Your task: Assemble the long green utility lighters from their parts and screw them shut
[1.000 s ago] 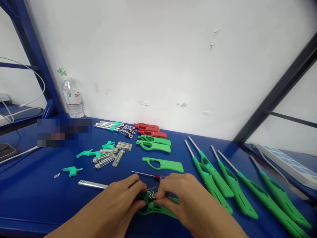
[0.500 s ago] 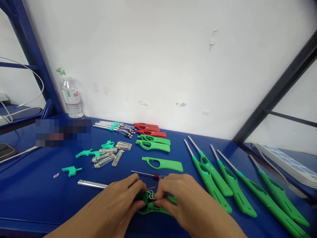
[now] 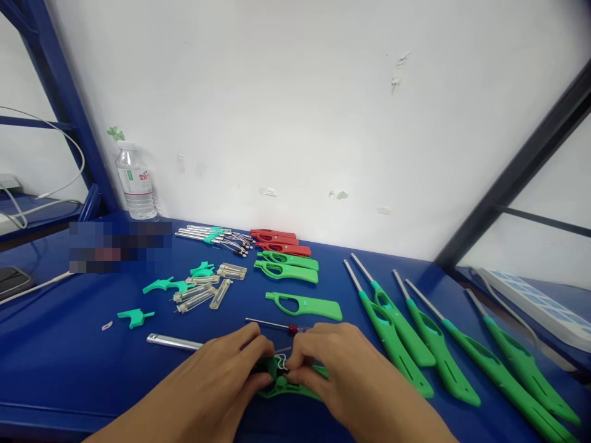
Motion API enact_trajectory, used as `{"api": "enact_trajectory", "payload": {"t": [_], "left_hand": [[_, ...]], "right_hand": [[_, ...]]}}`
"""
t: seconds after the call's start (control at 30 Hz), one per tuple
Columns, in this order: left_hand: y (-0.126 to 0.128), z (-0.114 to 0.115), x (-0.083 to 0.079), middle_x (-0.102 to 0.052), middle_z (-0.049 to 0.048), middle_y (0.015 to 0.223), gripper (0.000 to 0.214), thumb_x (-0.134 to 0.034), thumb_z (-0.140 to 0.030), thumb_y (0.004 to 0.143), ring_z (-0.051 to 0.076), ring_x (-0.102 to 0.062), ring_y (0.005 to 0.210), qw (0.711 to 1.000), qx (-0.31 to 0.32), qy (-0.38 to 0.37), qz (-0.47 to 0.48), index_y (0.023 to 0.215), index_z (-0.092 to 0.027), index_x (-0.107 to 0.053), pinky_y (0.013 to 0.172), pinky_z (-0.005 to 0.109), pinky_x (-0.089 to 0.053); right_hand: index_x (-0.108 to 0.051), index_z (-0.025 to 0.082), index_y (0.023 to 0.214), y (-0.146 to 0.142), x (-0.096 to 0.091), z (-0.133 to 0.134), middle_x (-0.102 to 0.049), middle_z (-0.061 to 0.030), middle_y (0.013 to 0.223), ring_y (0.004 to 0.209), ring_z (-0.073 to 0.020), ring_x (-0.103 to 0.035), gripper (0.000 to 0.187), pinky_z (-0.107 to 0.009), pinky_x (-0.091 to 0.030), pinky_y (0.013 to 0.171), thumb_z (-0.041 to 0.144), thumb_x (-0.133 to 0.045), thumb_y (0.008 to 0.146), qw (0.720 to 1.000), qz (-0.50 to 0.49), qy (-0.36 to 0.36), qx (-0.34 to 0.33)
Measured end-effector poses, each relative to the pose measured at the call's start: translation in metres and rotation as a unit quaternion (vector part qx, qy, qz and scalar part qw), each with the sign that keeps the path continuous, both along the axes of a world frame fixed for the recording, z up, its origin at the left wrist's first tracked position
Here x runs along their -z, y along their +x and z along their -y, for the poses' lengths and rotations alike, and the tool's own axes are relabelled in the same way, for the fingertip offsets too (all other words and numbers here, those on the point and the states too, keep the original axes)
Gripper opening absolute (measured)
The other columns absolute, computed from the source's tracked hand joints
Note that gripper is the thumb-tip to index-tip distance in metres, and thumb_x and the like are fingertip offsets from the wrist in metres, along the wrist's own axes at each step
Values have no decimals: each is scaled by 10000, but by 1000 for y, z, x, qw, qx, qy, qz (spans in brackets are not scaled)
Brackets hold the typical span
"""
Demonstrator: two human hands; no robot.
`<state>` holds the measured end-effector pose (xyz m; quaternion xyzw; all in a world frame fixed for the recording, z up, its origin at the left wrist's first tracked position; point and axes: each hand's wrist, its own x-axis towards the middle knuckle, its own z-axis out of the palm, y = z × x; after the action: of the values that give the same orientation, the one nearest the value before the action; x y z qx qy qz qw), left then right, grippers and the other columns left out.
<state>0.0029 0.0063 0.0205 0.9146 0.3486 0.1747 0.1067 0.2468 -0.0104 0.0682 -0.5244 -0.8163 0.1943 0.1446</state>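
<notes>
Low in the middle of the head view lies a green lighter shell (image 3: 289,389), its inner side facing up, with a metal tube (image 3: 173,342) running out to the left. My left hand (image 3: 235,369) pinches the shell at its tube end, thumb on the inside. My right hand (image 3: 325,369) has thumb and fingers closed at white wires (image 3: 281,362) that loop over the shell; the exact part between the fingertips is hidden. Just behind the hands rests a screwdriver (image 3: 292,328) with a red and clear handle. Beyond it is a loose green shell half (image 3: 305,306).
Several long green lighters (image 3: 438,351) lie at the right. Fuel tanks (image 3: 196,298), teal triggers (image 3: 136,317), metal tubes with wires (image 3: 205,234) and red shell halves (image 3: 281,246) are spread left and back. A water bottle (image 3: 136,184) stands by the wall.
Both hands stay at the lighter shell in almost the same pose. The whole view has shifted very slightly; nothing has plainly been taken or let go.
</notes>
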Motion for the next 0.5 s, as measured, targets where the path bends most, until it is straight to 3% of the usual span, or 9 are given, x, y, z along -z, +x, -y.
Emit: {"api": "enact_trajectory", "payload": {"t": [0.23, 0.5], "left_hand": [[7, -1, -5, -801, 60, 1175, 326, -531, -76, 1038, 262, -798, 948, 999, -4, -16, -51, 1153, -263, -772, 822, 324, -663], [13, 1, -12, -796, 75, 1242, 387, -532, -15, 1025, 311, -802, 1080, 993, 2, -58, -102, 1167, -257, -799, 953, 435, -683]], "right_hand": [[-850, 259, 918, -3, -10, 1, -871, 18, 950, 898, -197, -794, 142, -254, -483, 782, 123, -870, 954, 997, 28, -63, 29], [-861, 252, 800, -11, -16, -6, -873, 15, 879, 843, -189, -756, 152, -266, -414, 713, 164, -971, 856, 989, 44, -133, 51]]}}
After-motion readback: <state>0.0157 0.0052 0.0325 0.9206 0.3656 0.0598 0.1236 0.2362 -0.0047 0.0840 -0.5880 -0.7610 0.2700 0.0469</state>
